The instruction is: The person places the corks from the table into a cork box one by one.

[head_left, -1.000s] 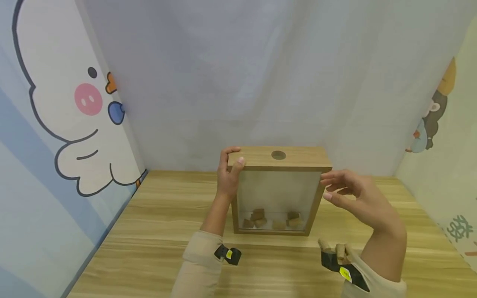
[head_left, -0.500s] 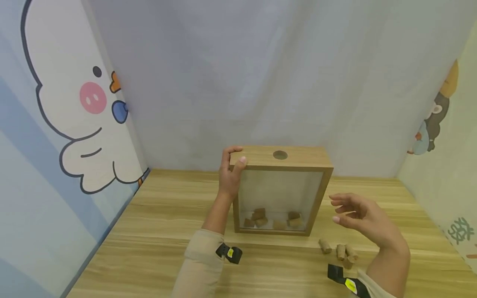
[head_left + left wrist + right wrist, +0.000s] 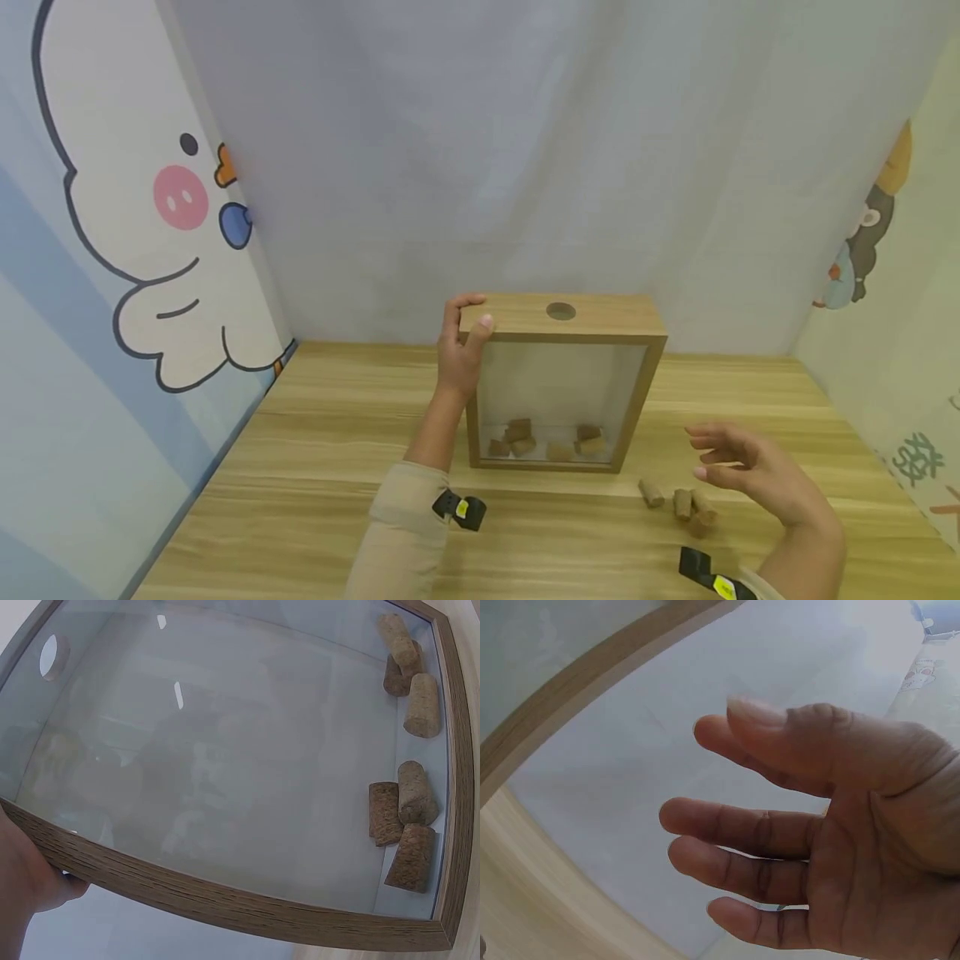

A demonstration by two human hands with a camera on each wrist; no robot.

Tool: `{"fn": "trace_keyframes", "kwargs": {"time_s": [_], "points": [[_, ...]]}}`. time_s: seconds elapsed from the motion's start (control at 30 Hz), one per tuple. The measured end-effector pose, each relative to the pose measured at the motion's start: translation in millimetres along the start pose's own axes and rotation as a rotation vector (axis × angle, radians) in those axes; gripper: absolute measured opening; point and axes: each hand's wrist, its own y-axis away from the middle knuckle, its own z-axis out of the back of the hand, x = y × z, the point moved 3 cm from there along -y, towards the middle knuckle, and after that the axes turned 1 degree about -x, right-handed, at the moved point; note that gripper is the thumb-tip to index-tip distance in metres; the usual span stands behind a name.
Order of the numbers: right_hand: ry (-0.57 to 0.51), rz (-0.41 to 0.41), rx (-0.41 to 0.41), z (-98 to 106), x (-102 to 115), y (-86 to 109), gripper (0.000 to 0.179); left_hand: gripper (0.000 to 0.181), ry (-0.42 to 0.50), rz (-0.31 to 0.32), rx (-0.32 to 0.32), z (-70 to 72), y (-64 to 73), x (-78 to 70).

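A wooden frame box (image 3: 555,325) with a clear front stands upright on the table, a round hole (image 3: 561,311) in its top. My left hand (image 3: 459,358) grips its upper left corner, thumb at the front edge and fingers over the top. Inside, several corks (image 3: 416,802) lie along the bottom in two groups. To the right of the box, my right hand (image 3: 765,471) hovers with relaxed, spread fingers and holds nothing; its bare palm shows in the right wrist view. Several loose corks (image 3: 682,504) lie on the table just left of that hand.
The wood-grain table (image 3: 315,517) reaches back to a pale curtain (image 3: 480,167). A cartoon-printed panel (image 3: 127,250) borders it at left, another printed wall (image 3: 885,358) at right. Black straps with yellow tags sit at both wrists.
My right hand has drawn away from the box's right side, moving right and down toward the loose corks. The left hand keeps its grip on the box, which stays in place.
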Motion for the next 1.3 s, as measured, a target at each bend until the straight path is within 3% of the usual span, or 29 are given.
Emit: {"fn": "trace_keyframes", "kwargs": {"time_s": [0.13, 0.47, 0.67, 0.8, 0.9, 1.13, 1.3], "points": [[0.000, -0.067, 0.039, 2, -15, 5.7, 0.050, 0.045, -0.004, -0.007, 0.002, 0.3, 0.4, -1.0], [-0.119, -0.163, 0.175, 0, -53, 18.0, 0.054, 0.046, 0.017, 0.032, 0.015, -0.1, 0.5, 1.1], [-0.259, -0.267, 0.275, -6, -73, 24.3, 0.047, 0.045, 0.031, 0.029, 0.024, 0.2, 0.3, 0.7], [-0.324, -0.246, 0.339, -13, -82, 25.9, 0.044, 0.045, 0.032, 0.022, 0.017, 0.1, 0.1, 0.4], [-0.319, -0.250, 0.337, -17, -86, 25.5, 0.043, 0.045, 0.013, 0.018, 0.010, 0.2, 0.1, 1.0], [-0.316, -0.341, 0.293, -22, -92, 22.8, 0.037, 0.045, -0.002, 0.020, 0.000, -0.4, 0.1, 2.4], [-0.290, -0.344, 0.256, -21, -90, 22.6, 0.033, 0.045, 0.003, 0.019, -0.001, -0.9, 0.5, 2.5]]}}
